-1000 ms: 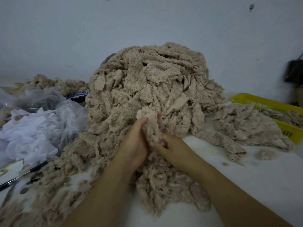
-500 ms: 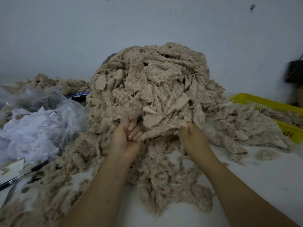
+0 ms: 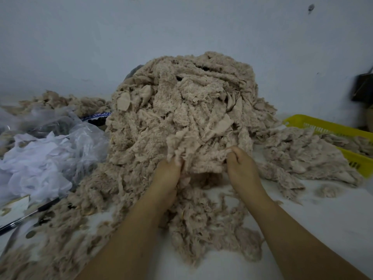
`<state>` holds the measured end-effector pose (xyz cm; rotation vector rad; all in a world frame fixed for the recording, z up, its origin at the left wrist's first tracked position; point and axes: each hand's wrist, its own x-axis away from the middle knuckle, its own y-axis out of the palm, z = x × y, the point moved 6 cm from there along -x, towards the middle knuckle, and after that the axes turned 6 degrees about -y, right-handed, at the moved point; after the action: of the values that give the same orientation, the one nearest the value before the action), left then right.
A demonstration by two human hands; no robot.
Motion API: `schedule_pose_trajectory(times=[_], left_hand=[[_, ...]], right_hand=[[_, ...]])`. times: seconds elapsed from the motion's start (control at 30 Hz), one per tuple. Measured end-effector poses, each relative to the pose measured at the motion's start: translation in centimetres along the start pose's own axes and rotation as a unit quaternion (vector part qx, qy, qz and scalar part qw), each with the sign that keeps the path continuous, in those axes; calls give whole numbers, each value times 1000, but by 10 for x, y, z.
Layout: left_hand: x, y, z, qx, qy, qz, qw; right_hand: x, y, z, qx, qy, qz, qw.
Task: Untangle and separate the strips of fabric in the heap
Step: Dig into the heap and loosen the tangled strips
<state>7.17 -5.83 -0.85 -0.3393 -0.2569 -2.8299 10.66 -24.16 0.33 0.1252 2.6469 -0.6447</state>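
Observation:
A tall heap of fluffy beige fabric strips (image 3: 187,102) rises against the wall in the middle of the white table. At its foot, my left hand (image 3: 168,174) grips one end of a beige strip (image 3: 203,156), and my right hand (image 3: 242,168) grips the other end. The strip is stretched between the two hands, just above the loose scraps lying in front of the heap. The fingertips of both hands are buried in the fabric.
A flatter pile of beige strips (image 3: 302,158) lies to the right, partly over a yellow plastic basket (image 3: 331,128). Clear plastic bags with white material (image 3: 40,158) crowd the left. A dark pen (image 3: 30,214) lies at the near left. A dark object (image 3: 363,87) hangs at the right wall.
My hands, close together a second ago on one bunch, have drawn apart sideways and stretched a strip between them. Now they have also lifted slightly toward the heap.

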Motion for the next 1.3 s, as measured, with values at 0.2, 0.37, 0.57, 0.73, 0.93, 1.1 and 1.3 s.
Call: schedule_pose_trajectory(times=[0.2,0.37,0.57,0.73,0.93,1.1,1.3], left_hand=[[4,3,2,209,-33,-82,974],[5,7,6,332,-33,-124,934],[-7,-2,0,282,-37,-65,956],[-9,8,-1,190,1,-129,973],[6,25,-4,-35,78,-226,970],[0,13,-3,-47,82,-87,992],[-2,4,3,112,7,-95,989]], right_hand=[[-8,-16,16,-3,86,58,995],[-8,-11,21,12,114,53,992],[-3,-14,26,-132,155,68,977],[3,3,10,-334,162,16,929],[9,22,1,-290,111,-66,948],[7,19,-4,-151,47,-62,986],[-1,1,9,-171,96,19,980]])
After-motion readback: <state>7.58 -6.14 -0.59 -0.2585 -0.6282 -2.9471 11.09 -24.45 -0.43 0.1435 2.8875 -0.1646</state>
